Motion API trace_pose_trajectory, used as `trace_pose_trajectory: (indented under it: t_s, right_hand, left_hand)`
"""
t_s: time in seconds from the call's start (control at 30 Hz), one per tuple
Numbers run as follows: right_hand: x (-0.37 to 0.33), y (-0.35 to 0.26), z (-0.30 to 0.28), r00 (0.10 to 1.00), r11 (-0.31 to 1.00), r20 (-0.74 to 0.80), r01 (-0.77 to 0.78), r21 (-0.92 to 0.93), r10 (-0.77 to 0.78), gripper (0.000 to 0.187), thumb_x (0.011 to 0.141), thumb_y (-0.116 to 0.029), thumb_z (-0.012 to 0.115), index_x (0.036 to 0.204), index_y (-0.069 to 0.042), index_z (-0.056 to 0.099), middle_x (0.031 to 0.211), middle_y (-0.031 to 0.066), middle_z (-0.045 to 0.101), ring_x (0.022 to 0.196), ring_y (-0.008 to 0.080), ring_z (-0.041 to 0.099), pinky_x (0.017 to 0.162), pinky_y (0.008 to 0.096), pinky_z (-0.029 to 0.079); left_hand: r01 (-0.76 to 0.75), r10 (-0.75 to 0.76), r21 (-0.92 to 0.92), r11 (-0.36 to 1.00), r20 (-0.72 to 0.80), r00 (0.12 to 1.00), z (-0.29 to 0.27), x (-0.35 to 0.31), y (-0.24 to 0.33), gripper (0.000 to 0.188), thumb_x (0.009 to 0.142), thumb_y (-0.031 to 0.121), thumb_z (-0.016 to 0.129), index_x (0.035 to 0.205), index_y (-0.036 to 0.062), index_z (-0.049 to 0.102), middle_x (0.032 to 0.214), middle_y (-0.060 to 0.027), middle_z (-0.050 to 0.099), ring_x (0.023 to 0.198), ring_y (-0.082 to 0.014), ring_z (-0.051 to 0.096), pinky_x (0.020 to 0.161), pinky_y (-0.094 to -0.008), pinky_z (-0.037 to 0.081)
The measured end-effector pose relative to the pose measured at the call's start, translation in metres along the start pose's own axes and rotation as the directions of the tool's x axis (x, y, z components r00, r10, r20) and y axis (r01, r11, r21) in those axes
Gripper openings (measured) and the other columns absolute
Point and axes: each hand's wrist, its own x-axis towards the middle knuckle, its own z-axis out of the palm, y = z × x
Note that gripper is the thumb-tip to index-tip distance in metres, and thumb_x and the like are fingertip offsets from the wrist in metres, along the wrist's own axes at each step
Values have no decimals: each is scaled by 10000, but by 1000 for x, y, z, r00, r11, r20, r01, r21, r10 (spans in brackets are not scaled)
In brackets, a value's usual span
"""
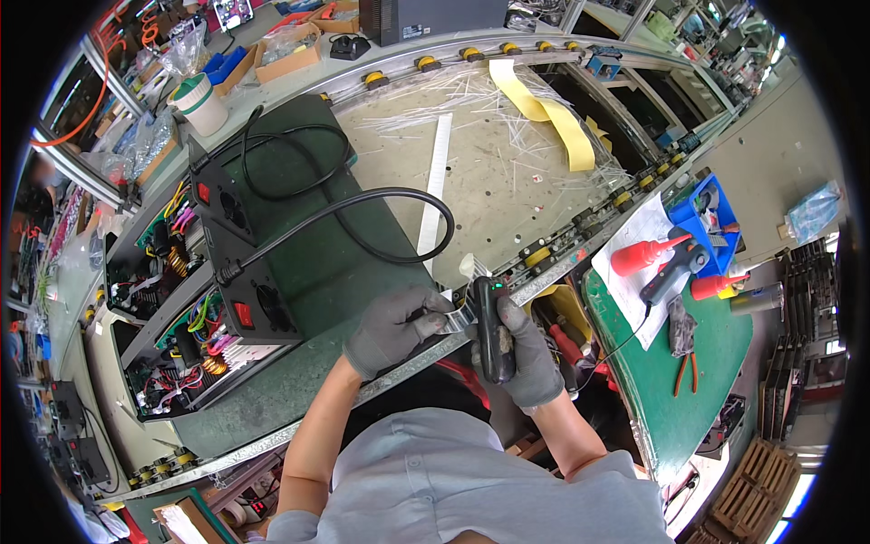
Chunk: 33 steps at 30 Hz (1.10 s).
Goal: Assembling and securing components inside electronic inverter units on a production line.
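Note:
Both my hands wear grey gloves and are close together over the metal front edge of the bench. My left hand [394, 331] pinches a thin, shiny silvery strip [461, 314] between thumb and fingers; the strip reaches toward the other hand. My right hand [535, 358] is wrapped round a black handheld device [494, 335] with a small green light at its top, held upright. To the left stand two open-sided metal units with black end panels [245, 308], red switches and coloured wiring inside. A thick black power cable [362, 201] loops from one panel over the dark green mat [362, 245].
A yellow paper strip [544, 113] and many thin white offcuts lie on the worn board beyond. At right, a green side table [707, 363] carries a blue bin [707, 213], red-handled tools, a corded electric screwdriver [671, 276] and orange-handled pliers [686, 374]. Rollers line the bench edges.

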Motion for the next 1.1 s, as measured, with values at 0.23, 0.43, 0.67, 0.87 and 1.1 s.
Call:
trace_pose_trajectory:
  t_s: [0.23,0.43,0.67,0.87,1.1]
  right_hand:
    - [2,3,-5,1000,1000,-17,8,10,-8,417,856,-428,589,1088,-82,561,785,48,637,586,100,594,483,209,482]
    - [-1,-1,4,999,992,16,-30,125,28,443,848,-414,612,1123,-76,534,796,49,624,643,111,612,479,215,505]
    - [3,4,-3,995,980,77,-71,185,58,454,833,-417,633,1113,-72,537,824,49,625,648,118,612,474,225,521]
    - [-4,0,-8,1000,999,-21,-1,-43,0,441,888,-401,529,1175,-66,518,868,55,631,692,106,616,530,222,518]
    - [-23,5,-18,991,991,-67,109,-73,-114,459,884,-385,519,1214,-67,495,1046,58,602,883,137,607,613,252,529]
  left_hand:
    - [-48,49,-48,998,27,998,-1,-1,-2,179,815,63,610,984,9,624,866,-100,617,797,-198,596,732,-296,462]
    - [1,-9,-88,996,-80,997,-2,0,-5,172,864,75,536,999,8,619,889,-88,612,820,-157,577,761,-281,455]
    - [72,-71,-219,973,16,997,-3,0,0,176,855,79,548,990,-13,614,890,-65,616,826,-136,572,762,-274,453]
    - [54,-52,-151,987,16,999,-5,-2,2,165,843,82,561,968,-1,631,866,-71,622,794,-139,579,733,-277,457]
    - [162,-126,214,963,-172,977,-7,-10,-8,177,823,117,578,960,22,639,829,-121,631,757,-203,592,709,-298,459]
